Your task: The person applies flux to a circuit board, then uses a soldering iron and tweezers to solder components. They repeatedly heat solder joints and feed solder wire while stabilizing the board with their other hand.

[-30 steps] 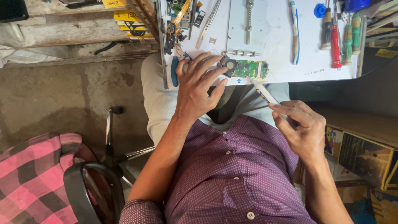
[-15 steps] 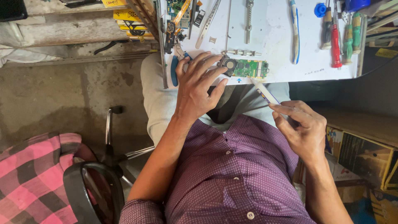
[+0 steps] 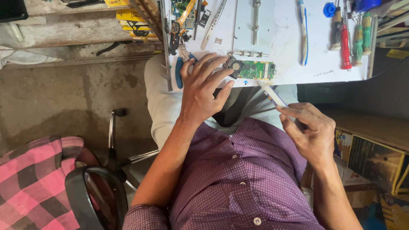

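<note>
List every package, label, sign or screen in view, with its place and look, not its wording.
Yellow packets: stacked flat at the top, left of the white bench; yellow with black print.
Printed carton: lower right, beside the right hand; boxy, dark panels, yellow edges.
Yellow label: right edge, on a dark surface; small and rectangular.
Dark screen-like slab: top left corner; too cropped to tell.

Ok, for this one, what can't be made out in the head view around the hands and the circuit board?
- Green circuit board: its near-left end lies under the left hand fingertips; its parts are too small to identify.
- White tool in the right hand: its rear is hidden inside the fingers.
- Blue-handled pliers: partly covered by the left thumb.
- Screwdrivers on the white table: tops cut off by the frame's upper edge.
</note>
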